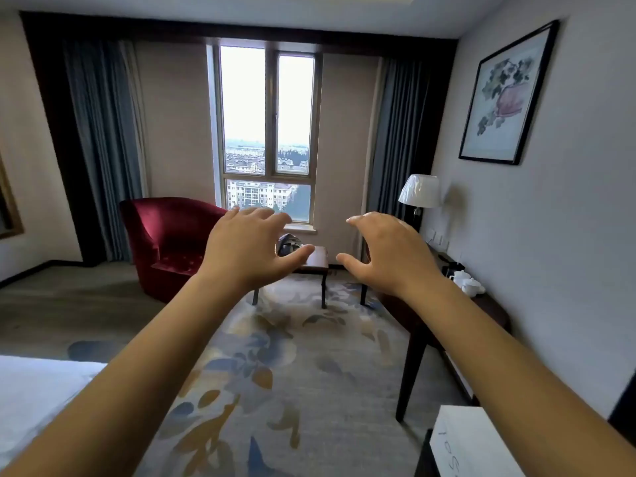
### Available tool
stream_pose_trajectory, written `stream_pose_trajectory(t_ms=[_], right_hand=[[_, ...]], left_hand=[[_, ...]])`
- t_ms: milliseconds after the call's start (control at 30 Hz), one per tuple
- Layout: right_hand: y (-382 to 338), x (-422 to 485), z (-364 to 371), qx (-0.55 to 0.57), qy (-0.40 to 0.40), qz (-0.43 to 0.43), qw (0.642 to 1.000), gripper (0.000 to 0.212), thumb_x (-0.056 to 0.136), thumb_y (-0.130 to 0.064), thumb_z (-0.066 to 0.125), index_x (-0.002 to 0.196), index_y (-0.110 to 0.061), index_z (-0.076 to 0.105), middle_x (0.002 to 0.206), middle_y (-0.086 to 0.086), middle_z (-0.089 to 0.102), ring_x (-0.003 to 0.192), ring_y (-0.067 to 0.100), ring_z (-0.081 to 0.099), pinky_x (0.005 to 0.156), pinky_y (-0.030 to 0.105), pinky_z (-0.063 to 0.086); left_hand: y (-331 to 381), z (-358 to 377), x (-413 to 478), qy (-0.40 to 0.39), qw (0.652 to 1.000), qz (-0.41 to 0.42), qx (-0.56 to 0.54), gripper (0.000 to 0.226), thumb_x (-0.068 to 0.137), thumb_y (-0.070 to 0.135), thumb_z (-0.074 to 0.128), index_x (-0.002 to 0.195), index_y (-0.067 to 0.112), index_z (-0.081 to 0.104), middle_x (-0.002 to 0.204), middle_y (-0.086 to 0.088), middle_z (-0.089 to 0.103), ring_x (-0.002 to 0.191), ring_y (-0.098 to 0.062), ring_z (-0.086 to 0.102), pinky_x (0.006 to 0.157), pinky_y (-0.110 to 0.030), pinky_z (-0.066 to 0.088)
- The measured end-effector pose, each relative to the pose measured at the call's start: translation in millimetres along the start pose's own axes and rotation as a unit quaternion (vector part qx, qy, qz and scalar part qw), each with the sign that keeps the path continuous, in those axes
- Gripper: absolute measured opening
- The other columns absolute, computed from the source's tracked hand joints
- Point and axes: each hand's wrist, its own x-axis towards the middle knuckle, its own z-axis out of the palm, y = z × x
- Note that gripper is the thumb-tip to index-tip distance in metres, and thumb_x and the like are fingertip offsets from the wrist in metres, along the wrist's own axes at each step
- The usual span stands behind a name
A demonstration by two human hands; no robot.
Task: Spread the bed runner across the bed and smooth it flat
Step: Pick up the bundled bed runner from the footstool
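Both my arms reach straight out in front of me at chest height. My left hand [251, 246] and my right hand [385, 251] are palm down with fingers spread and curled, holding nothing. A corner of the bed [38, 390] with white bedding shows at the lower left, well below and left of my hands. No bed runner is in view.
A red armchair [168, 242] stands by the window, with a small dark side table [315, 261] carrying a grey bundle next to it. A dark desk [444, 325] with white teaware and a lamp [420, 192] lines the right wall. A white box [471, 442] sits lower right. Patterned carpet [275, 373] covers the floor.
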Motion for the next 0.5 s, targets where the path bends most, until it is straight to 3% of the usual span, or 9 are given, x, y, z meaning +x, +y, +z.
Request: stream_pose_trajectory(t_ms=[133, 500], right_hand=[[8, 21, 22, -0.006, 0.007, 0.006, 1.0, 0.062, 0.084, -0.056, 0.055, 0.134, -0.02, 0.047, 0.129, -0.001, 0.055, 0.122, 0.018, 0.048, 0.107, 0.037, 0.034], [69, 120, 99, -0.001, 0.013, -0.014, 1.0, 0.063, 0.083, -0.06, 0.052, 0.134, -0.022, 0.047, 0.132, -0.002, 0.054, 0.124, 0.017, 0.047, 0.109, 0.039, 0.033]], left_hand=[[-16, 25, 21, 0.019, 1.0, -0.002, -0.02, 0.075, 0.075, 0.078, 0.024, 0.117, 0.027, 0.06, 0.114, 0.004, 0.065, 0.106, -0.017, 0.057, 0.091, -0.035, 0.043], [-36, 112, 116, 0.022, 1.0, -0.006, -0.001, 0.071, 0.077, 0.076, 0.029, 0.12, 0.028, 0.058, 0.117, 0.005, 0.065, 0.11, -0.018, 0.057, 0.092, -0.036, 0.043]])
